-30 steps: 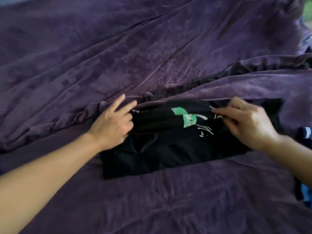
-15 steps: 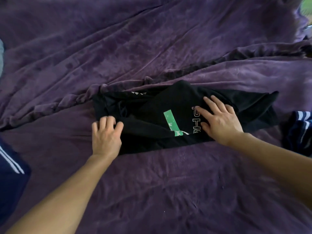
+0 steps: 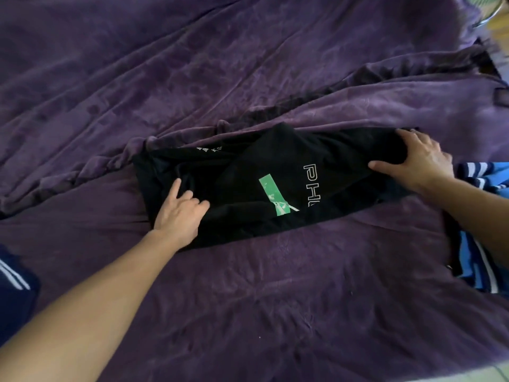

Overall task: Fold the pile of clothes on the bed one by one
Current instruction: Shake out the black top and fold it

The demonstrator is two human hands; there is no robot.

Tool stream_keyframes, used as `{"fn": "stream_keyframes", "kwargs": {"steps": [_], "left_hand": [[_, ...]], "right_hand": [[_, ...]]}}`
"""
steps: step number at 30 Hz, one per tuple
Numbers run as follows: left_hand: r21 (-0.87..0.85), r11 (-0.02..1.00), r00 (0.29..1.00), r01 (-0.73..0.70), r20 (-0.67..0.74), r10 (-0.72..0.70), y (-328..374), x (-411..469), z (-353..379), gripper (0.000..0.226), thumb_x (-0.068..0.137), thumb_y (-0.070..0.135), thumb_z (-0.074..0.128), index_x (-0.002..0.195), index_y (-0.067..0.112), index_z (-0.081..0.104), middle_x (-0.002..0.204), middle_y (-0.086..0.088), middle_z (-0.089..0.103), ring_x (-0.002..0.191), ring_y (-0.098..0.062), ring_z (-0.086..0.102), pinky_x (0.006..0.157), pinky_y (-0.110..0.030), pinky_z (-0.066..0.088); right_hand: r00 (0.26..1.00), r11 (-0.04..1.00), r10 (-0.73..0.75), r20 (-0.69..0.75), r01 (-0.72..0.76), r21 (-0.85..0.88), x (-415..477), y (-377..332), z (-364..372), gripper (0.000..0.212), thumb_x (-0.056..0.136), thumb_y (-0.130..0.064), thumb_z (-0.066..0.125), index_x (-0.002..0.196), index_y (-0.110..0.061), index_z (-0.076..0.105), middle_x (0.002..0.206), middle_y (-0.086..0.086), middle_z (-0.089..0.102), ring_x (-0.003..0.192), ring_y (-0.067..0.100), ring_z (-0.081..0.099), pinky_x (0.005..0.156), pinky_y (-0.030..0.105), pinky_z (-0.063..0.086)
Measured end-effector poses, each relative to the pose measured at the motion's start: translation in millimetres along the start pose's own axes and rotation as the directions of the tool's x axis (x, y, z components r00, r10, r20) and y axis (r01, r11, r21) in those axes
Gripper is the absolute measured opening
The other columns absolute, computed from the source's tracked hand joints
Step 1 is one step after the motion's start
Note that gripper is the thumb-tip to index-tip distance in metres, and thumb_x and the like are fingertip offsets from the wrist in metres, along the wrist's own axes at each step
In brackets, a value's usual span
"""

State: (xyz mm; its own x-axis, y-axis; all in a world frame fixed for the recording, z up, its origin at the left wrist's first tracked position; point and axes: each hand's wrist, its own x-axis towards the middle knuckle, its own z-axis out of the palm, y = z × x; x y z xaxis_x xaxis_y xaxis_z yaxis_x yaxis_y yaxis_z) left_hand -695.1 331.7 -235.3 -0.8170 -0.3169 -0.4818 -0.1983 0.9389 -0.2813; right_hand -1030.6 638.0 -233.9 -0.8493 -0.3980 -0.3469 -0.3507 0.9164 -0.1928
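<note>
On purple blanket [image 3: 248,299], black shirt [image 3: 344,161] crosswise.

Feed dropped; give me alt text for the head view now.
Two bare hands work a partly folded black shirt on a purple blanket: the right hand grips its right end, the left hand rests on its left end. Blue striped clothes lie at the right edge, a navy garment lower left.
</note>
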Motion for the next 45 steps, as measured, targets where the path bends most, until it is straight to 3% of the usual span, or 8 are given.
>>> {"fn": "stream_keyframes", "kwargs": {"steps": [4,11,17,22,26,32,40,45], "left_hand": [[-0.165,0.980,0.944,0.112,-0.292,-0.157,-17,-9,-11,0.036,0.055,-0.006,0.074,0.087,0.003,0.061,0.072,-0.012,0.061,0.070,-0.033,0.059,0.060,-0.038,0.047],[-0.242,0.969,0.992,0.048,0.127,-0.017,28,-52,40,0.036,0.091,0.034,0.051,0.124,0.019,0.057,0.131,-0.008,0.046,0.120,-0.029,0.043,0.092,-0.042,0.037],[-0.700,0.294,0.643,0.650,0.302,-0.704,20,-25,36,0.050,0.088,0.032,0.064,0.132,0.017,0.046,0.126,-0.017,0.050,0.114,-0.039,0.047,0.083,-0.052,0.046],[-0.553,0.380,0.589,0.741,0.264,-0.764,13,-7,25,0.050,0.079,0.024,0.072,0.123,0.013,0.051,0.120,-0.019,0.054,0.112,-0.040,0.047,0.087,-0.050,0.043],[-0.463,0.850,0.890,0.251,-0.235,-0.391,33,7,6,0.055,0.070,0.011,0.073,0.123,0.019,0.059,0.124,-0.015,0.052,0.111,-0.039,0.047,0.085,-0.049,0.040],[-0.713,0.660,0.952,0.235,0.033,-0.303,46,16,10,0.041,0.094,0.017,0.051,0.135,0.018,0.052,0.132,-0.008,0.048,0.119,-0.026,0.046,0.099,-0.042,0.041],[-0.796,0.388,0.702,0.464,0.064,-0.709,-15,-40,35,0.032,0.088,0.008,0.058,0.120,0.005,0.061,0.119,-0.020,0.052,0.111,-0.039,0.049,0.089,-0.048,0.044],[-0.835,-0.097,0.580,0.542,0.455,-0.676,-28,-30,60,0.086,0.082,0.049,0.068,0.148,0.013,0.026,0.148,-0.013,0.036,0.133,-0.032,0.039,0.105,-0.042,0.036]], "right_hand": [[0.996,0.991,0.073,0.053,-0.079,0.112,7,-5,8,0.098,0.067,-0.061,0.076,0.147,-0.025,0.030,0.152,0.009,0.030,0.133,0.040,0.037,0.103,0.059,0.038],[0.989,0.955,0.137,0.049,-0.146,0.260,-4,1,22,0.099,0.067,-0.063,0.076,0.147,-0.027,0.031,0.154,0.005,0.027,0.139,0.031,0.030,0.110,0.053,0.033],[0.889,0.765,0.458,0.001,-0.395,0.508,7,11,27,0.117,0.056,-0.074,0.073,0.148,-0.020,0.027,0.149,0.008,0.039,0.135,0.030,0.039,0.112,0.040,0.033],[0.843,0.524,0.519,0.139,-0.443,0.728,15,8,37,0.073,0.048,-0.052,0.089,0.107,-0.014,0.068,0.103,0.004,0.071,0.088,0.021,0.069,0.084,0.039,0.058],[0.874,0.564,0.487,-0.004,-0.310,0.765,6,-2,15,0.038,0.065,-0.042,0.084,0.090,-0.021,0.065,0.093,-0.004,0.071,0.076,0.010,0.066,0.068,0.021,0.052],[0.937,0.810,0.116,-0.330,0.103,0.577,-61,-103,-24,0.038,0.069,-0.050,0.071,0.091,-0.025,0.052,0.085,-0.004,0.062,0.082,0.022,0.061,0.073,0.037,0.049],[0.846,0.862,-0.419,0.331,0.255,0.438,-97,-227,76,0.060,0.089,-0.034,0.066,0.140,-0.014,0.043,0.131,0.011,0.052,0.117,0.029,0.055,0.096,0.038,0.046],[0.733,0.751,-0.636,-0.241,0.659,0.024,-93,-188,98,0.040,0.086,-0.010,0.064,0.126,-0.011,0.063,0.135,0.015,0.055,0.127,0.036,0.050,0.093,0.047,0.049]]}}
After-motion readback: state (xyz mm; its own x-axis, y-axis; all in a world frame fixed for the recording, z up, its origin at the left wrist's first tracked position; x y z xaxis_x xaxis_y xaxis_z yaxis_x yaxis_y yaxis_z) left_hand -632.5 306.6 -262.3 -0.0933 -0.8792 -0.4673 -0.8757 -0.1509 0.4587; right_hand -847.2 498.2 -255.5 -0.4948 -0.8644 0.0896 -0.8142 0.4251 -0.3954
